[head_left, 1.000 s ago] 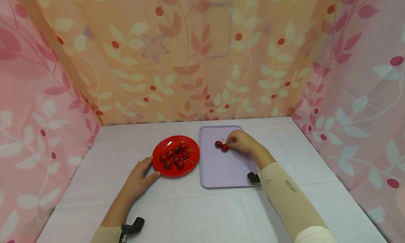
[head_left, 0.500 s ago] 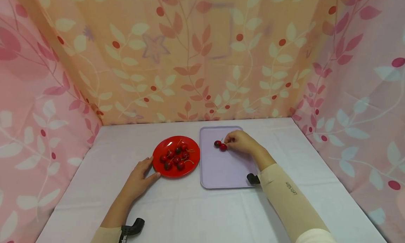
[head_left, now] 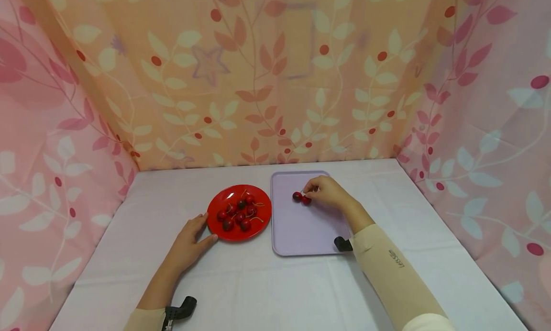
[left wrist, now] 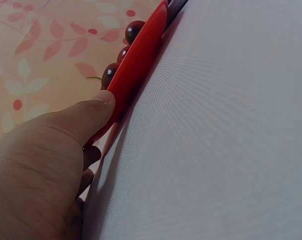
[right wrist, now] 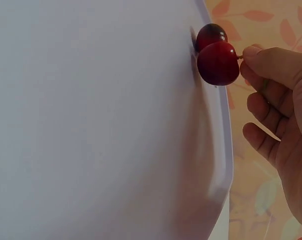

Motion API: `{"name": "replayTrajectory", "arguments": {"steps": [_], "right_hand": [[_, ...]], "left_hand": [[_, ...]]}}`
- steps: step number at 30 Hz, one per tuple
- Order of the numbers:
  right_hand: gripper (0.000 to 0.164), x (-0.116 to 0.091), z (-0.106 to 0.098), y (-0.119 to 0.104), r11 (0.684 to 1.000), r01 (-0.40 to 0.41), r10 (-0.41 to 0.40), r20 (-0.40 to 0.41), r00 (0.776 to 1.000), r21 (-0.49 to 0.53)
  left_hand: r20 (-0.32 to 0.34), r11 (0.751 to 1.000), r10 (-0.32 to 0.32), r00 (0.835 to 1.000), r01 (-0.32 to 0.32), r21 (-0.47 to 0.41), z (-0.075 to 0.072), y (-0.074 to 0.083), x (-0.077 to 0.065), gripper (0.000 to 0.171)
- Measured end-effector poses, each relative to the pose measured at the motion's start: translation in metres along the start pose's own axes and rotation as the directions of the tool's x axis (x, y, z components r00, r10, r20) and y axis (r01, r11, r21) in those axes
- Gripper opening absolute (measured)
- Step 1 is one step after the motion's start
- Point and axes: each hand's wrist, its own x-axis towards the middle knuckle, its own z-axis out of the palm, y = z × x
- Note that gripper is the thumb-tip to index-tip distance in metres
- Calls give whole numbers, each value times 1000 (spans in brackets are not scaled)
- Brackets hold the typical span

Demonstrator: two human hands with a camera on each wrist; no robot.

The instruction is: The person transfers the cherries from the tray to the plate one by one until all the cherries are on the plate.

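Two dark red cherries lie together on the lilac tray (head_left: 307, 235). With thumb and forefinger my right hand (head_left: 329, 192) pinches the stem of the right cherry (right wrist: 218, 63), its other fingers loosely bent. Behind it in the right wrist view is the other cherry (right wrist: 211, 36), also seen left of the fingertips as a cherry (head_left: 297, 196) in the head view. A red plate (head_left: 224, 197) with several stemmed cherries (head_left: 240, 218) stands left of the tray. My left hand (head_left: 189, 242) rests against the plate's left edge, thumb (left wrist: 103, 100) touching the rim, fingers mostly straight.
A white cloth (head_left: 258, 292) covers the table. The plate's right rim sits close against the tray's left edge. Patterned curtains (head_left: 267, 82) hang behind the table and at both sides. A black wrist mount (head_left: 182, 309) sits on the left forearm, and another wrist mount (head_left: 343, 244) overhangs the tray.
My right fingertips have moved slightly left, from beside the right cherry to over its stem side. The left hand and the plate have stayed in place.
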Motion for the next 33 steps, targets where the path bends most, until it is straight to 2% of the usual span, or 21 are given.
{"name": "replayTrajectory", "arguments": {"steps": [13,21,33], "right_hand": [[5,2,3,-6,999,35,-34,-72,997,14],[7,2,5,-20,998,3,5,-121,993,69],[6,11,8,-44,995,34,-21,-133,991,97]], "left_hand": [[8,1000,-7,1000,7,6,-1,1,1,86],[14,1000,-6,1000,6,8,-1,0,3,87],[17,1000,-24,1000,24,-5,-2,1,1,87]]}}
